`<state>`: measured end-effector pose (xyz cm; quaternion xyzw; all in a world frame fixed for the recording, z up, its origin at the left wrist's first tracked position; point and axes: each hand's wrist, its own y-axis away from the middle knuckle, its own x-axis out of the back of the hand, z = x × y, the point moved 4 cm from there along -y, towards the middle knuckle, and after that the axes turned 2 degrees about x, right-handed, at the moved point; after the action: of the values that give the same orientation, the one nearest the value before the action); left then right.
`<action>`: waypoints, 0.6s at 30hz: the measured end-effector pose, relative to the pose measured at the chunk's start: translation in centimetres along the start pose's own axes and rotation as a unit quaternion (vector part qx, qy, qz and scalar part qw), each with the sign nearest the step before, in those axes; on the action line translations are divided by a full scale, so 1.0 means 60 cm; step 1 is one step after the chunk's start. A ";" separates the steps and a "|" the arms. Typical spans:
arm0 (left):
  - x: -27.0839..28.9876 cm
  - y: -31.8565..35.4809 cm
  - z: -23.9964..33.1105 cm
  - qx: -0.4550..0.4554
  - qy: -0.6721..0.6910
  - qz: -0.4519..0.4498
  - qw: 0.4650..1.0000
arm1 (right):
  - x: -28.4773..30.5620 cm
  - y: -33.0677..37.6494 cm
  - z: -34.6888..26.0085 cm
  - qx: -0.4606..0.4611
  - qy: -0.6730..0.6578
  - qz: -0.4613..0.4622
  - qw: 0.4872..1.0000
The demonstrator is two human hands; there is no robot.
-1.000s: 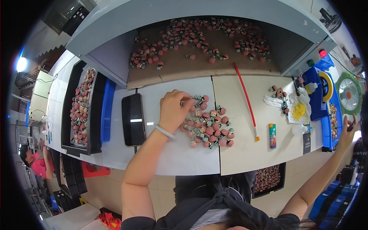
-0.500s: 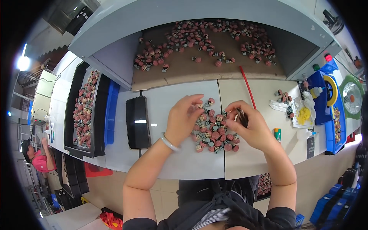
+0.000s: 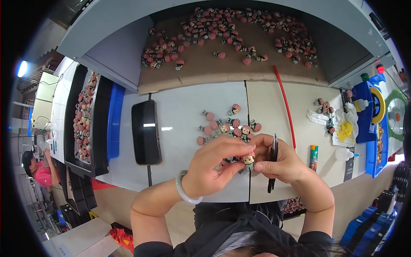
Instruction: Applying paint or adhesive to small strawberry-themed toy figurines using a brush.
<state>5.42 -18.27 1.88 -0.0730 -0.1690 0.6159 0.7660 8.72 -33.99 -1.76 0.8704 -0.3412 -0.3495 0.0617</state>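
White tabletop (image 3: pixel 184 103); figurine (image 3: pixel 248 160): pink bumpy top, pale face, grey-green body

Pale floor (image 3: pixel 351 192), bright white lamp (image 3: pixel 22 68) at far left

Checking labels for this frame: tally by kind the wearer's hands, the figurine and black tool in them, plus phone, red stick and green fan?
Hands: 2 (left hand, right hand)
Held figurine: 1
Slim black tool: 1
Phone: 1
Red stick: 1
Green fan: 1
Total: 7
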 end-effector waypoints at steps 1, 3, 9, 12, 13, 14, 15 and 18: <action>-0.001 0.001 -0.001 -0.016 -0.013 -0.006 1.000 | 0.000 0.000 -0.001 0.008 -0.004 0.000 1.000; -0.002 0.001 0.000 -0.030 -0.025 -0.012 0.999 | -0.005 -0.002 -0.003 0.023 0.013 0.004 1.000; -0.007 0.002 -0.005 0.019 -0.004 -0.037 0.999 | -0.007 0.001 -0.011 0.019 0.025 -0.002 1.000; -0.007 -0.001 0.000 0.041 0.007 -0.034 0.999 | -0.008 0.000 -0.012 0.018 0.022 0.004 1.000; -0.006 -0.007 0.008 0.023 -0.034 -0.038 0.998 | -0.009 0.000 -0.013 0.027 0.018 0.007 0.999; -0.006 -0.011 0.012 0.004 -0.075 -0.043 0.996 | -0.009 0.000 -0.013 0.027 0.017 0.008 0.999; -0.007 -0.013 0.007 0.005 -0.074 -0.044 0.996 | -0.010 0.000 -0.014 0.035 0.028 0.007 0.999; -0.006 -0.013 0.003 -0.047 -0.121 -0.013 0.991 | -0.009 0.002 -0.015 0.033 0.075 0.009 0.997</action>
<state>6.00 -18.79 2.21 -0.0316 -0.2900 0.6015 0.7437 8.95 -33.85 -0.74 0.8929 -0.3544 -0.2710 0.0618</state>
